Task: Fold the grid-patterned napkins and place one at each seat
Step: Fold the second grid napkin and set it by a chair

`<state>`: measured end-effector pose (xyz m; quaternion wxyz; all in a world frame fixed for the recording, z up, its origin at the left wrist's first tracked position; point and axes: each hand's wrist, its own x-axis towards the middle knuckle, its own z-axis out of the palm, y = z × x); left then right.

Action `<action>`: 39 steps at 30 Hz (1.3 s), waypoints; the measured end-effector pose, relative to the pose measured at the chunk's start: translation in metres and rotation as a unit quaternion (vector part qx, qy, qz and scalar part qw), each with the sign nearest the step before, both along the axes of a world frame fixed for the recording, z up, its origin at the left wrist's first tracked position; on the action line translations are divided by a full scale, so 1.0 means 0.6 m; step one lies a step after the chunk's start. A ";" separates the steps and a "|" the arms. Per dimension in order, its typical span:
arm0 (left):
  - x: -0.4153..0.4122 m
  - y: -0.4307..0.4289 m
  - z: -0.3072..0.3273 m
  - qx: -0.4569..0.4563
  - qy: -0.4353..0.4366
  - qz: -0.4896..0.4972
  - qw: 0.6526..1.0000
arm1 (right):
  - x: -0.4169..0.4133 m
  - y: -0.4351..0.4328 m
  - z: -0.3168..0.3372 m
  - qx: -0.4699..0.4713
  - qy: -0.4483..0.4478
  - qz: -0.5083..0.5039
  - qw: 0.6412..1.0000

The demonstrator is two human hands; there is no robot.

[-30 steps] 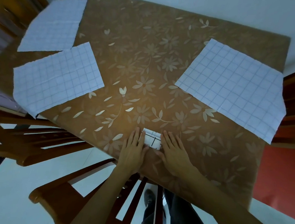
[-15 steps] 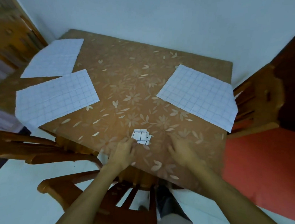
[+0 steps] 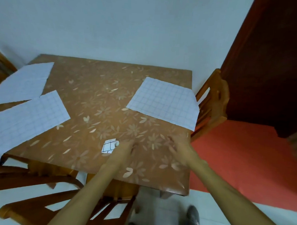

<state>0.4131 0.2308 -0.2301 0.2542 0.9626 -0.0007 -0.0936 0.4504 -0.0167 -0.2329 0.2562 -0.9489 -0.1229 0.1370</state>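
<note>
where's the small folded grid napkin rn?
Head view: the small folded grid-patterned napkin lies on the brown floral-print table near its front edge, just left of the blurred left hand; whether they touch is unclear.

On your brown flower-patterned table (image 3: pixel 97 96) the small folded white grid napkin (image 3: pixel 109 146) lies by the near edge; left of it, one flat grid napkin (image 3: pixel 28 115); back-left, a second napkin (image 3: pixel 25 81); back-right, a third napkin (image 3: pixel 163 102).

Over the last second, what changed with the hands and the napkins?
Both hands came off the small folded napkin and swung right: the left hand is now just right of it, the right hand nearer the table's right edge. That napkin and the three flat napkins stayed put.
</note>
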 end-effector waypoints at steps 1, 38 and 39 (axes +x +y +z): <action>0.006 -0.024 0.002 -0.016 0.006 -0.008 1.000 | 0.005 -0.021 0.000 0.000 0.004 -0.004 1.000; 0.494 -0.408 -0.068 -0.133 0.039 0.248 0.959 | 0.568 -0.361 0.013 -0.019 0.027 0.199 0.980; 0.508 -0.403 -0.071 -0.139 0.044 0.252 0.957 | 0.590 -0.354 0.013 -0.023 0.031 0.212 0.976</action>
